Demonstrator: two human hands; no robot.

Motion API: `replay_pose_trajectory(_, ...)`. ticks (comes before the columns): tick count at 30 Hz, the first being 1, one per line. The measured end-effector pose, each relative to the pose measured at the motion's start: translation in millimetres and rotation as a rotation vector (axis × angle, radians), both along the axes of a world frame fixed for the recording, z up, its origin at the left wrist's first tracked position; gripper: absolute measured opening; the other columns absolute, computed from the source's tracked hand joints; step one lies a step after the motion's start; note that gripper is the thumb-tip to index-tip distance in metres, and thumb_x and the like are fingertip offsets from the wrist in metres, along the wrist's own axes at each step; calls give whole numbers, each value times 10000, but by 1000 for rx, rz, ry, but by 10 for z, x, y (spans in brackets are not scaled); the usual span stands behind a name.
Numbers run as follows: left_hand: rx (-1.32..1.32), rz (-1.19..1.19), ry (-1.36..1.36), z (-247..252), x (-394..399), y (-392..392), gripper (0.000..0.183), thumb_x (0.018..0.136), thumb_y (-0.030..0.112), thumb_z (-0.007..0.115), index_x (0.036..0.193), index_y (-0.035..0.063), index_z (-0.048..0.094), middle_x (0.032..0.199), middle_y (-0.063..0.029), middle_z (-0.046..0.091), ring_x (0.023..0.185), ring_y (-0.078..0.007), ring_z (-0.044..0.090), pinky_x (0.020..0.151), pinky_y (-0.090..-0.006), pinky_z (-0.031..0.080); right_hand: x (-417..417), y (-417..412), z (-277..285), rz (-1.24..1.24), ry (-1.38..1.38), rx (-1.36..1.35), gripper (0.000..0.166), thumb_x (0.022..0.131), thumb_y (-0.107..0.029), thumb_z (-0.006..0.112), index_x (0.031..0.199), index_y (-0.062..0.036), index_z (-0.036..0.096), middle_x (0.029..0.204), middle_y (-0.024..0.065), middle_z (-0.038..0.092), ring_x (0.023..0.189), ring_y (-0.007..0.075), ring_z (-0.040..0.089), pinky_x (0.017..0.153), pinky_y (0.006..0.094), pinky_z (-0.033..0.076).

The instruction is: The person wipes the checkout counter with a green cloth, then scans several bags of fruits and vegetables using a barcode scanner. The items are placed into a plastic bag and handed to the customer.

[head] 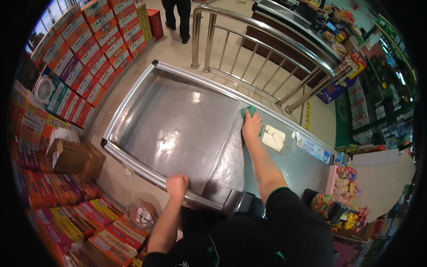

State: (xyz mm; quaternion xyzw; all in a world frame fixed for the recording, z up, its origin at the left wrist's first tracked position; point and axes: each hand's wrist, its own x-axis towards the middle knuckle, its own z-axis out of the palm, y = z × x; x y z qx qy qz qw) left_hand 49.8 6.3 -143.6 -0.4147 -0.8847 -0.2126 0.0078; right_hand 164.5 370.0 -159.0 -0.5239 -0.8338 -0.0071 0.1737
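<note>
My right hand [252, 126] presses a green cloth [248, 111] onto the metal checkout counter [196, 123], close to its far rail and just right of a seam across the surface. A worn, pale sticker patch [274, 138] lies right of that hand. Over the near rim of the counter, my left hand [177, 185] is closed in a fist; whether it grips the rim cannot be made out. A printed strip with codes [313, 148] is stuck along the counter's far right side.
Beyond the counter stands a steel railing [257, 43]. Stacked product boxes [90, 50] line the left, with a cardboard carton [71, 158] and a waste bin [141, 215] nearer. Packaged candies [347, 187] sit at the right end. A person [180, 20] stands at the top.
</note>
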Motion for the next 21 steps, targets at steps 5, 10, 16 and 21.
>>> replay_pose_trajectory(5,18,-8,-14,-46,-5,-13,176,715,134,588,559,55,561,635,-131,591,617,-322,581,597,-437,477,159,177,530,46,403,-120,376,800,-5,589,1149,-142,621,1096,225,519,973,415,520,831,433,451)
replay_pose_trajectory(10,54,-10,-32,48,30,34,172,719,135,589,569,56,562,652,-127,601,632,-319,586,605,-437,478,38,-429,763,393,382,-109,370,782,-20,616,1134,-135,623,1111,210,536,1007,400,518,851,437,447)
replay_pose_trajectory(16,-50,15,-16,-21,40,29,159,727,130,596,585,60,581,650,-127,602,636,-320,589,602,-439,477,-741,-1755,397,934,119,-208,337,801,-115,551,1125,-181,616,1197,128,525,1042,327,516,881,418,427)
replay_pose_trajectory(21,-25,-9,-69,90,-7,29,152,734,120,607,611,35,584,666,-151,603,653,-342,583,617,-447,471,-1150,-2205,62,978,-88,-50,441,837,-171,502,1275,-208,527,1341,129,439,1216,347,415,963,588,330)
